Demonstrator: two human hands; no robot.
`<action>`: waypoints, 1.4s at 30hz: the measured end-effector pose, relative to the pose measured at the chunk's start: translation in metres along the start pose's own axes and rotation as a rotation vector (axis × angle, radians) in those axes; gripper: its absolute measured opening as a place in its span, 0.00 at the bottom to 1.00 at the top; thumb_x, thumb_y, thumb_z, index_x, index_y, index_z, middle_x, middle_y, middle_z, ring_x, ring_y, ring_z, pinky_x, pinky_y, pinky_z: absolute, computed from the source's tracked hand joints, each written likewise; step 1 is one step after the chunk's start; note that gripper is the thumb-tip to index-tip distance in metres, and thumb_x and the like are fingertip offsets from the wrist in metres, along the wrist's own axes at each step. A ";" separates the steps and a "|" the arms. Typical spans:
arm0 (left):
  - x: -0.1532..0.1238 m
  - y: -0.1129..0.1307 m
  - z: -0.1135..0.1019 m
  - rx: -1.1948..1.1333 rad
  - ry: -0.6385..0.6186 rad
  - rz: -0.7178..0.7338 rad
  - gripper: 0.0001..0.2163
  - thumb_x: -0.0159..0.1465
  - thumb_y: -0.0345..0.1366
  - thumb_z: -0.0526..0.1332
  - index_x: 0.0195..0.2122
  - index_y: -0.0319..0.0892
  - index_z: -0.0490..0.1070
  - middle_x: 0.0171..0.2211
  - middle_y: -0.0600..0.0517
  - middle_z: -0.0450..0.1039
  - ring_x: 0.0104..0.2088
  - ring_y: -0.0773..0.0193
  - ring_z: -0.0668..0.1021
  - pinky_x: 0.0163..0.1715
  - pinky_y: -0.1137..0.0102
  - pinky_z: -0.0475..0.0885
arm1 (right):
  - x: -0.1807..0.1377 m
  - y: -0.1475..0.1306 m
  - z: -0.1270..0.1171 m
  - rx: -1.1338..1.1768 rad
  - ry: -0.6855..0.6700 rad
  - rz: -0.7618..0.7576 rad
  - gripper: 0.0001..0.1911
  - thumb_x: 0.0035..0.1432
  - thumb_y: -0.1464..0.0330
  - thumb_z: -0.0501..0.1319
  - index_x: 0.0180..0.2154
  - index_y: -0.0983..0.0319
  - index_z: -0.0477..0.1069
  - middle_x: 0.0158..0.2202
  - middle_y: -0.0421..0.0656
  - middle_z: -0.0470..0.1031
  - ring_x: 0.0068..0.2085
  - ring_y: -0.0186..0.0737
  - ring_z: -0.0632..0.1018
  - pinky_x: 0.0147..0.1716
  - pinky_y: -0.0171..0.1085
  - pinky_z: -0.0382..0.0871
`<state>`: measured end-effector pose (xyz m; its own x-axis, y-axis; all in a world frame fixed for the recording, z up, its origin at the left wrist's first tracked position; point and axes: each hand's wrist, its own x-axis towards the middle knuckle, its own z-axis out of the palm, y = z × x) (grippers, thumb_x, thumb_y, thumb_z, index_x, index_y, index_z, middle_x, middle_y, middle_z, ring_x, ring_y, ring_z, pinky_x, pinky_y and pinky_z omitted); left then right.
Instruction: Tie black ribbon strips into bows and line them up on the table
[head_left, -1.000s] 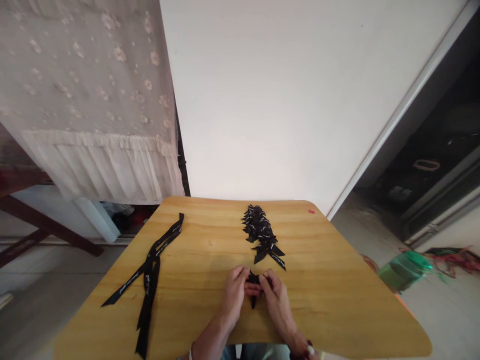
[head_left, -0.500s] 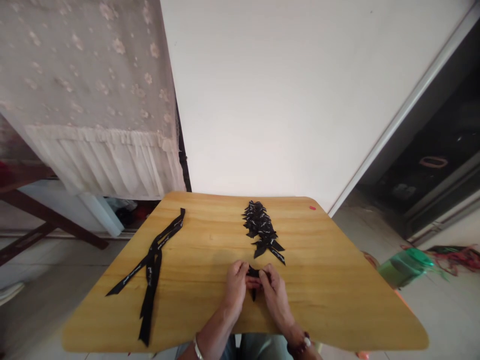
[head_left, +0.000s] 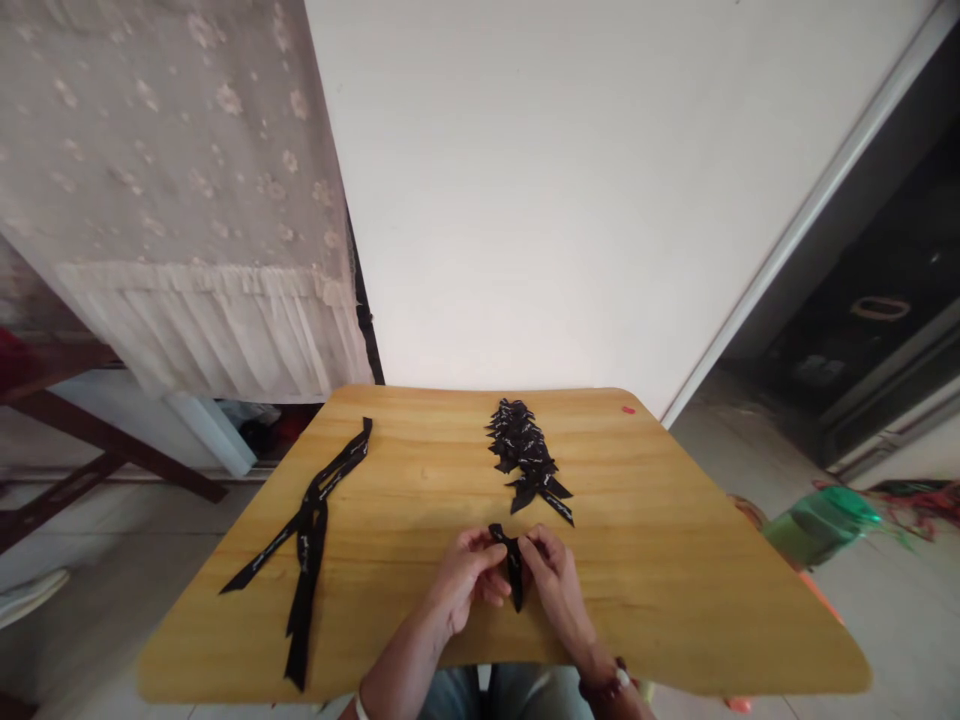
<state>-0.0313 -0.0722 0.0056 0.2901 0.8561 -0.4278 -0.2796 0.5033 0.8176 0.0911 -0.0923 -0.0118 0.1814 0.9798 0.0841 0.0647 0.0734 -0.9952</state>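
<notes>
Near the front of the wooden table, a black ribbon [head_left: 514, 572] with pale lettering is pinched between my two hands, one end hanging down toward me. My left hand [head_left: 466, 580] grips it from the left with thumb and fingers. From the right, my right hand [head_left: 553, 575] pinches its upper part. Just beyond my hands lies a cluster of black ribbon bows [head_left: 521, 445], overlapping in a column. Off to the left, several loose black ribbon strips [head_left: 309, 530] with printed lettering lie crossed over each other.
The wooden table [head_left: 637, 600] has rounded corners and stands against a white wall panel [head_left: 510, 200]. A small red piece [head_left: 628, 409] lies at its far right corner. A green container [head_left: 821, 525] is on the right, beyond the table edge. A lace curtain [head_left: 195, 180] hangs at the left.
The ribbon, earlier stretched sideways between both hands, now shows more of its length hanging down. My left hand has shifted its fingers and turned slightly; my right keeps its pinch.
</notes>
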 end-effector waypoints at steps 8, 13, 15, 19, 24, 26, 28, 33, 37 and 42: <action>0.006 -0.003 0.012 -0.031 0.061 0.087 0.12 0.41 0.38 0.65 0.21 0.37 0.64 0.10 0.58 0.62 0.10 0.73 0.65 0.06 0.79 0.58 | -0.002 -0.009 -0.004 0.031 0.037 0.048 0.22 0.56 0.56 0.47 0.17 0.61 0.60 0.13 0.36 0.58 0.17 0.31 0.61 0.18 0.32 0.55; 0.008 -0.005 0.015 -0.056 0.158 0.135 0.13 0.40 0.39 0.66 0.16 0.39 0.61 0.08 0.61 0.57 0.07 0.76 0.60 0.05 0.80 0.51 | 0.000 -0.008 -0.004 0.021 -0.007 0.024 0.18 0.53 0.57 0.53 0.18 0.61 0.61 0.16 0.36 0.59 0.20 0.32 0.61 0.20 0.32 0.55; 0.008 -0.005 0.017 -0.040 0.197 0.137 0.14 0.40 0.39 0.66 0.16 0.40 0.60 0.07 0.62 0.55 0.06 0.77 0.57 0.04 0.80 0.49 | 0.001 -0.007 -0.004 0.038 -0.060 -0.014 0.14 0.50 0.59 0.56 0.21 0.62 0.62 0.18 0.36 0.61 0.22 0.32 0.62 0.21 0.31 0.56; 0.006 -0.006 0.019 0.001 0.198 0.117 0.15 0.40 0.41 0.66 0.16 0.39 0.60 0.09 0.62 0.56 0.06 0.78 0.56 0.04 0.80 0.48 | 0.004 -0.007 -0.004 0.080 -0.070 -0.023 0.12 0.48 0.62 0.58 0.21 0.63 0.63 0.19 0.36 0.62 0.23 0.32 0.63 0.23 0.30 0.57; 0.000 -0.002 0.011 -0.041 0.173 0.066 0.16 0.43 0.47 0.63 0.24 0.40 0.62 0.17 0.59 0.66 0.06 0.78 0.59 0.03 0.80 0.48 | 0.004 -0.009 -0.007 0.145 -0.071 0.013 0.11 0.49 0.63 0.57 0.23 0.64 0.67 0.21 0.38 0.66 0.25 0.34 0.66 0.25 0.31 0.60; -0.001 0.001 0.007 -0.046 0.193 0.090 0.17 0.44 0.48 0.62 0.26 0.40 0.63 0.21 0.58 0.69 0.06 0.79 0.59 0.04 0.80 0.48 | 0.003 -0.010 -0.008 0.161 -0.067 0.017 0.11 0.49 0.62 0.57 0.24 0.64 0.67 0.22 0.39 0.67 0.25 0.34 0.66 0.25 0.31 0.61; 0.000 0.004 0.004 -0.002 0.186 0.099 0.16 0.45 0.48 0.62 0.25 0.40 0.63 0.16 0.59 0.66 0.06 0.79 0.58 0.04 0.80 0.48 | 0.004 -0.009 -0.008 0.149 -0.057 0.015 0.11 0.48 0.63 0.58 0.22 0.63 0.66 0.21 0.38 0.66 0.25 0.34 0.66 0.25 0.31 0.61; 0.003 0.006 0.008 0.099 0.129 0.096 0.13 0.43 0.41 0.64 0.24 0.40 0.63 0.09 0.62 0.59 0.06 0.77 0.57 0.04 0.80 0.47 | 0.005 -0.008 -0.008 0.136 -0.076 0.009 0.10 0.47 0.64 0.59 0.20 0.63 0.65 0.19 0.37 0.64 0.24 0.33 0.65 0.24 0.30 0.59; 0.004 0.004 0.011 0.058 0.098 0.113 0.12 0.43 0.39 0.64 0.21 0.40 0.62 0.09 0.62 0.58 0.06 0.78 0.56 0.04 0.80 0.46 | 0.003 -0.010 -0.007 0.211 -0.042 0.057 0.10 0.48 0.62 0.59 0.23 0.63 0.66 0.22 0.38 0.66 0.27 0.34 0.67 0.26 0.31 0.61; 0.006 0.002 0.009 0.018 0.060 0.126 0.11 0.42 0.38 0.64 0.20 0.40 0.63 0.09 0.62 0.59 0.06 0.78 0.57 0.04 0.80 0.48 | 0.003 -0.008 -0.008 0.245 -0.122 0.036 0.10 0.48 0.62 0.59 0.27 0.63 0.67 0.25 0.39 0.68 0.29 0.35 0.69 0.29 0.31 0.62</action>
<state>-0.0213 -0.0669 0.0082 0.1982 0.9181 -0.3432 -0.2936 0.3897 0.8729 0.0988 -0.0911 -0.0036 0.0590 0.9966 0.0568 -0.1815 0.0667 -0.9811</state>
